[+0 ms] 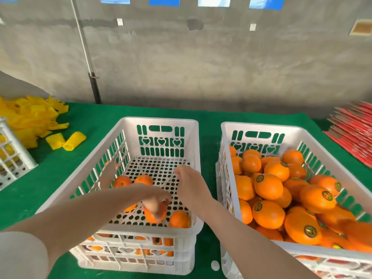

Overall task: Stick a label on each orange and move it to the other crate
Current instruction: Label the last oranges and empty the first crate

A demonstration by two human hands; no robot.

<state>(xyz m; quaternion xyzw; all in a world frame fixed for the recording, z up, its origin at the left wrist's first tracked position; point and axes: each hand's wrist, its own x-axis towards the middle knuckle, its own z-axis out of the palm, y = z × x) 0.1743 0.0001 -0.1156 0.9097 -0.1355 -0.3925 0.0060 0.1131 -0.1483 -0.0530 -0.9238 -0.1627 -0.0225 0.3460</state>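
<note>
Two white plastic crates stand side by side on a green cloth. The left crate (161, 120) holds only a few loose oranges (122, 181) on its perforated floor. My left hand (156, 198) reaches down into it, fingers closed over one orange (153, 218) near the front wall. My right hand (189, 183) hovers over the same crate's right side, back turned to me, fingertips hidden. The right crate (261, 126) is piled high with oranges carrying round dark-and-gold labels (268, 186).
A heap of yellow foam sleeves (30, 117) lies at the back left beside another white crate (10, 152). A stack of red flat sheets (354, 129) sits at the far right. A metal pole (94, 85) stands behind the table, against a grey wall.
</note>
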